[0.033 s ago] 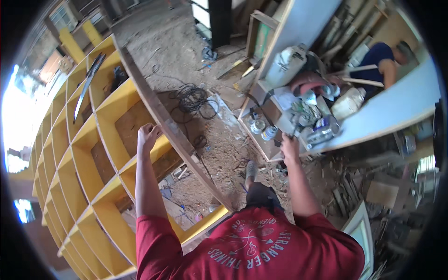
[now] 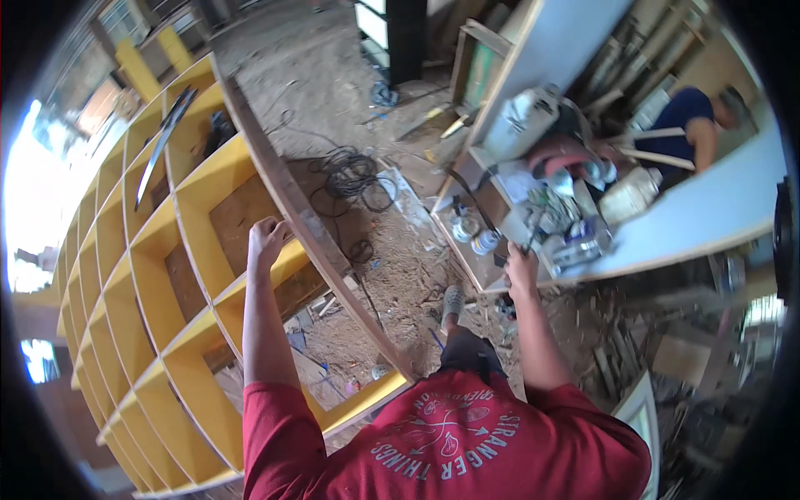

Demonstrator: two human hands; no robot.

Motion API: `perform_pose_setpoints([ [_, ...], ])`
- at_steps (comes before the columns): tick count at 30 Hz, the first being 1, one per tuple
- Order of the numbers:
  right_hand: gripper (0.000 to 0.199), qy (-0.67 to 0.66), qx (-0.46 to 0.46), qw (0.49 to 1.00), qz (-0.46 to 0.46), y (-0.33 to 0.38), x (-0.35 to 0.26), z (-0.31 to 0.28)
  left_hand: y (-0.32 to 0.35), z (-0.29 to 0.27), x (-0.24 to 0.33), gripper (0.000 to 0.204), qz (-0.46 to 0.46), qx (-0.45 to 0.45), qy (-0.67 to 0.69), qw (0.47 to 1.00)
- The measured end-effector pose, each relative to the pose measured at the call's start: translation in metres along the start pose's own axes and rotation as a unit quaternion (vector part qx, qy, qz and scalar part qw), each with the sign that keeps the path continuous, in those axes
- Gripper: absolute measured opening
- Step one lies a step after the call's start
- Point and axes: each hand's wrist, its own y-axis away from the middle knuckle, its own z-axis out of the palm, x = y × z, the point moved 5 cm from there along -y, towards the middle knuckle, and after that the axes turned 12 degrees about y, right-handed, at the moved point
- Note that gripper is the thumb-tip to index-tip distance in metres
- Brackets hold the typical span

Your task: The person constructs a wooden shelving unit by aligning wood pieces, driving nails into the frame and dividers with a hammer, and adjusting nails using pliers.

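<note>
A yellow gridded frame (image 2: 218, 287) fills the person's left; the left hand (image 2: 267, 240) is at its dark long rail, fingers bent, though whether they pinch anything I cannot tell. On the right runs a pale worktop (image 2: 692, 223). The red shirt (image 2: 517, 433) carries legible white lettering around a drawing. A white container (image 2: 521, 125) bears dark marks; a clear bottle (image 2: 583, 250) nearby has an unreadable label. The right hand (image 2: 522, 268) curls at a small dark item (image 2: 500, 260), its grip unclear.
</note>
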Motion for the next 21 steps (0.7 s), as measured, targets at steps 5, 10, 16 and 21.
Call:
perform_pose_setpoints([
  [5, 0.028, 0.152, -0.083, 0.977, -0.124, -0.015, 0.021, 0.055, 0.009, -0.016, -0.031, 0.034, -0.022, 0.071, -0.057, 0.996],
  [10, 0.027, 0.152, -0.416, 0.896, 0.034, 0.004, -0.019, 0.118, 0.026, -0.015, 0.000, 0.026, 0.030, 0.220, -0.099, 0.970],
  [16, 0.030, 0.152, -0.565, 0.810, 0.049, 0.014, -0.014, 0.188, 0.088, 0.018, 0.040, 0.024, -0.088, 0.330, 0.061, 0.938],
  [21, 0.040, 0.187, -0.575, 0.794, 0.061, 0.052, 0.020, 0.246, 0.124, 0.070, 0.094, 0.038, -0.153, 0.279, 0.093, 0.943],
])
